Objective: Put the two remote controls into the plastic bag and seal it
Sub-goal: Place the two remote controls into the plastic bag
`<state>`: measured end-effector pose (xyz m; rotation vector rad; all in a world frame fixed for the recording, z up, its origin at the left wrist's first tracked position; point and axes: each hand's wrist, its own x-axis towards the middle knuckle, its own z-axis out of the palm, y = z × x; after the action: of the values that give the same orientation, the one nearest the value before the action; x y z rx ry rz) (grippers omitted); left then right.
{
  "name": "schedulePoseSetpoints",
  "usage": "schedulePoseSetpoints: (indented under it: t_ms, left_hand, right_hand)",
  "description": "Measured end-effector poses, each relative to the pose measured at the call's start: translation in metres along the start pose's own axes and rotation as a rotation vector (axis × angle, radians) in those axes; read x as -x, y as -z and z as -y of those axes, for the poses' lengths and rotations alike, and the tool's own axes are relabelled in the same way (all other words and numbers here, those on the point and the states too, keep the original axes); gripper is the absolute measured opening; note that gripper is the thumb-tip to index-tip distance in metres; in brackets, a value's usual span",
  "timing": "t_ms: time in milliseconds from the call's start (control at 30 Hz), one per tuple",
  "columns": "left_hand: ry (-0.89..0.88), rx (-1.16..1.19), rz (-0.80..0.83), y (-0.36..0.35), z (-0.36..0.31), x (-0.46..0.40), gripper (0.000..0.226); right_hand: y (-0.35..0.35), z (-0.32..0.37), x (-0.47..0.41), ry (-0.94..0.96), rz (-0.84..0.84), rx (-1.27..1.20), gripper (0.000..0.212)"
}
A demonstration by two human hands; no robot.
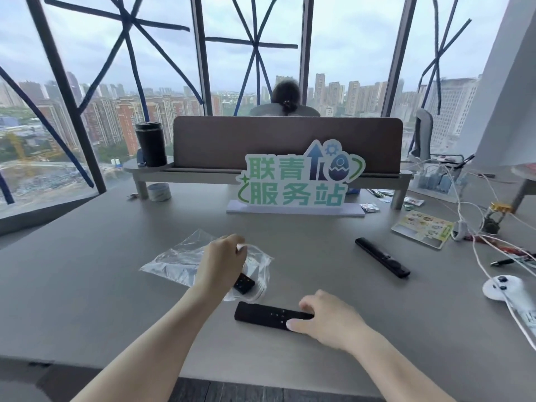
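Observation:
A clear plastic bag (177,258) lies on the grey table (101,285), its mouth toward me. My left hand (222,262) pinches the bag's upper edge at the mouth. One black remote (244,283) sits partly inside the bag, its buttoned end showing below my left hand. A second black remote (266,314) lies flat in front of the bag. My right hand (324,320) grips its right end, thumb on the near side and fingers over the top. A third, slimmer black remote (382,257) lies apart to the right.
A green and white sign (298,181) stands mid-table before a brown divider (287,140). White cables (478,245), a white controller (503,287), a pen (506,261), a card (422,229) and packets crowd the right side. A tape roll (158,192) and black cup (150,146) sit back left. A person sits beyond the divider.

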<state>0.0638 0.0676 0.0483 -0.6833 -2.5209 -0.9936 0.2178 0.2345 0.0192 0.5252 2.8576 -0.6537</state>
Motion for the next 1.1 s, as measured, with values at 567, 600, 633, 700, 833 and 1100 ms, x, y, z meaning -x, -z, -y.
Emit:
schedulePoseSetpoints:
  t_ms: [567,600,633,700,833,1100]
  left_hand:
    - [-0.136,0.043,0.095,-0.019,-0.058,0.002,0.022]
    - [-0.151,0.061,0.100,-0.020,-0.065,0.000,0.020]
    - [-0.165,0.074,0.100,-0.021,-0.071,-0.002,0.020]
    - [-0.178,0.093,0.096,-0.021,-0.079,-0.003,0.019]
    - [-0.174,0.136,0.071,-0.018,-0.080,-0.001,0.015]
    - [-0.028,0.140,0.124,-0.022,-0.060,0.008,0.013]
  right_hand:
    - [0.046,-0.024,0.026,-0.049,0.118,-0.812,0.024]
    - [0.042,-0.018,0.016,-0.046,0.111,-0.849,0.028]
    - [0.038,-0.011,0.008,-0.044,0.107,-0.894,0.032]
    - [0.029,-0.002,-0.005,-0.015,0.124,-1.001,0.032]
    - [0.028,-0.010,-0.008,-0.008,-0.037,-1.077,0.026]
    - [0.061,-0.144,-0.039,-0.431,-0.593,-0.438,0.020]
